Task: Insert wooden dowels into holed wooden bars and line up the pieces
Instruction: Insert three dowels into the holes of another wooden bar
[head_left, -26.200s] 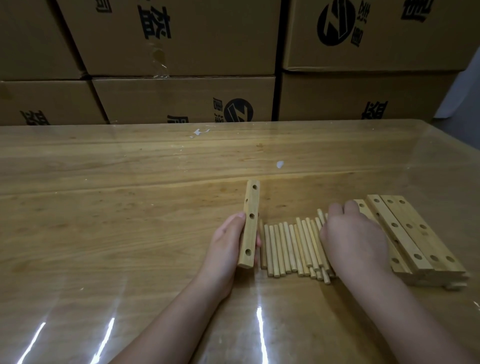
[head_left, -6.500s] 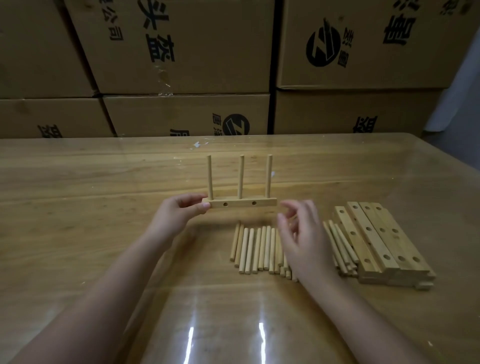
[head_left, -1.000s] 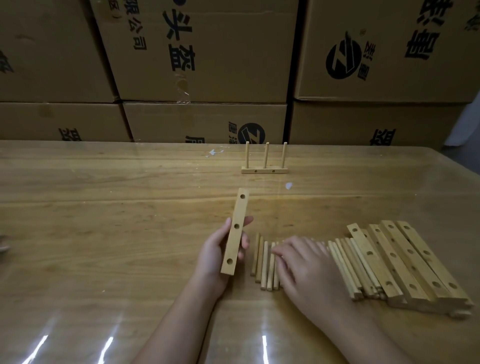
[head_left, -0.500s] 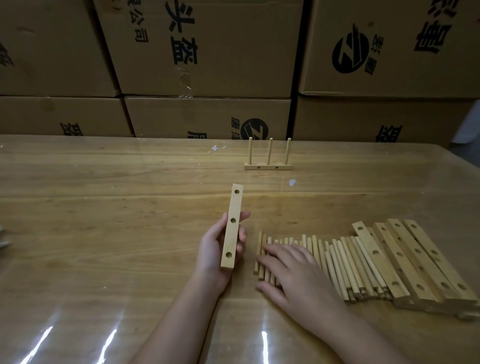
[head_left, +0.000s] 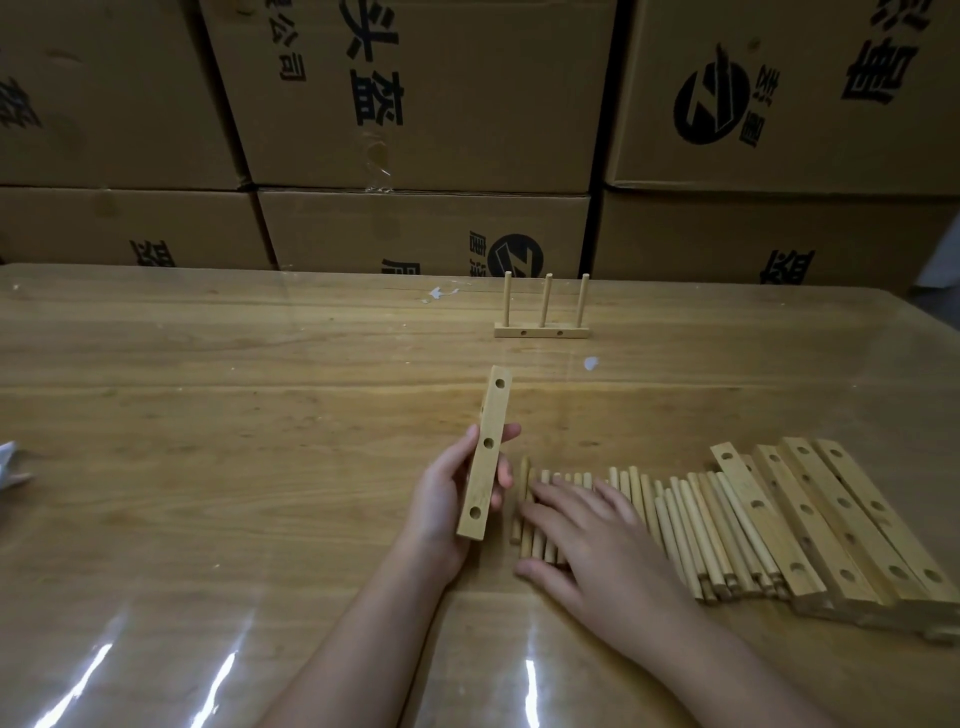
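Observation:
My left hand (head_left: 447, 499) grips a wooden bar with three holes (head_left: 485, 452), held lengthwise and raised a little off the table. Beside it, my right hand (head_left: 587, 540) lies flat with straight fingers on the left end of a row of loose dowels (head_left: 691, 525). To the right of the dowels lies a stack of holed bars (head_left: 831, 525). A finished bar with three upright dowels (head_left: 543, 325) stands far back on the table.
The glossy wooden table (head_left: 234, 441) is backed by a wall of stacked cardboard boxes (head_left: 415, 104). A pale scrap (head_left: 10, 465) lies at the left edge. White flecks (head_left: 590, 362) mark the tabletop near the finished piece.
My right hand has slid left across the dowels to their left end, spreading them. The left hand keeps holding the bar in about the same place.

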